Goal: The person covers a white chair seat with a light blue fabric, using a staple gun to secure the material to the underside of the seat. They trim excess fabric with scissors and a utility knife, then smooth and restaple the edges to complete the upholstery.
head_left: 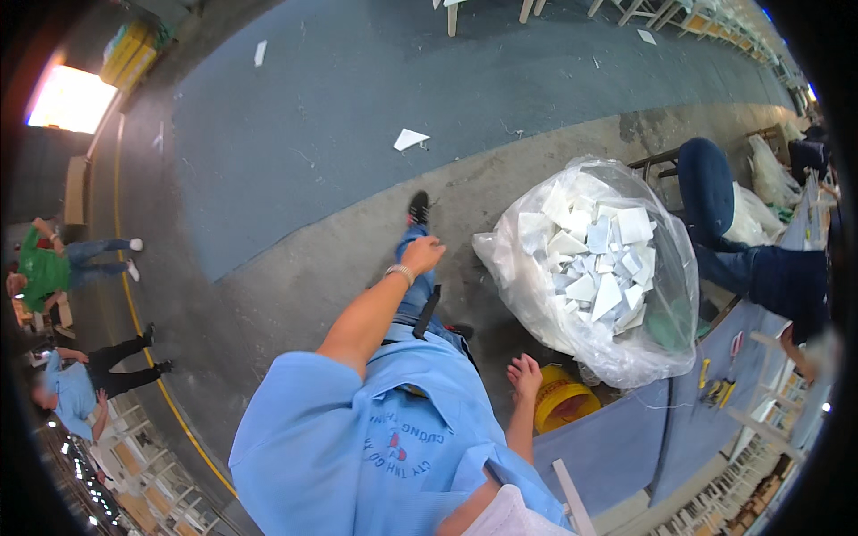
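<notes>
My left hand (423,256), with a band on its wrist, hangs in front of my jeans leg with its fingers loosely curled and nothing visible in them. Lower and to the right is my right hand (525,377), its fingers bent but apart, holding nothing. It is nearest to a yellow bucket (572,406) on the floor and does not appear to touch it. Beyond that hand stands a large clear plastic bag (509,281), open at the top. White and pale grey flat offcuts (608,295) fill it; their material I cannot tell.
White scraps (409,139) lie on the blue-grey floor ahead. A dark blue chair (706,188) and a person in dark clothes (786,277) are beyond the bag. Tools (718,393) rest on a grey-blue surface at right. Two people (45,272) are at far left.
</notes>
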`<state>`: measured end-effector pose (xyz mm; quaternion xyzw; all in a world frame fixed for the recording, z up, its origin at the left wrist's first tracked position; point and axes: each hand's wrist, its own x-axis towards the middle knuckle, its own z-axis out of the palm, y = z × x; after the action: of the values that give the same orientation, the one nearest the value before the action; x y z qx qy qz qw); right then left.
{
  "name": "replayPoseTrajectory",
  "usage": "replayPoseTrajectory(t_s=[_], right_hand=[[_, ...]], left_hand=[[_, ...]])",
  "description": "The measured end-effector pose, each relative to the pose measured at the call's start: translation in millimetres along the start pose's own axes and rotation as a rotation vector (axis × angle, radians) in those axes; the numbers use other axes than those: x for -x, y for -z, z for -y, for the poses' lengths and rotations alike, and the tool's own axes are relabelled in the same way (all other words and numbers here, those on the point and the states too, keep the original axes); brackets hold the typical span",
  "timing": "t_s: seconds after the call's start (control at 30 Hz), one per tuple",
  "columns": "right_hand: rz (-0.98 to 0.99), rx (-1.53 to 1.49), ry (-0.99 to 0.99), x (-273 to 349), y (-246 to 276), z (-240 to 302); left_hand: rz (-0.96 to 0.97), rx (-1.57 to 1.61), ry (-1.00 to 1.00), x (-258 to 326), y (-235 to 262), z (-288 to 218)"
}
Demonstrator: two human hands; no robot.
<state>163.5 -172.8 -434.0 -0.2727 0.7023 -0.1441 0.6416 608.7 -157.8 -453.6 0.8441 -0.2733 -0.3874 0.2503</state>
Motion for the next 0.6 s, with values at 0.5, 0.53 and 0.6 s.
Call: replayPoseTrajectory(t_s=[0.5,0.53,0.6], right_hand=[[0.466,0.969,0.299,-325,-565,188],[0.453,1.175,0.396,-374,-608,192],[0.453,1.105,0.55,-457,-703,197]], left_hand=[[-0.246,-0.15,0.356,-195,164,153],[-0.21,-0.174,0.375,-205,167,159],[-0.171,-0.31,0.482,-251,180,157]])
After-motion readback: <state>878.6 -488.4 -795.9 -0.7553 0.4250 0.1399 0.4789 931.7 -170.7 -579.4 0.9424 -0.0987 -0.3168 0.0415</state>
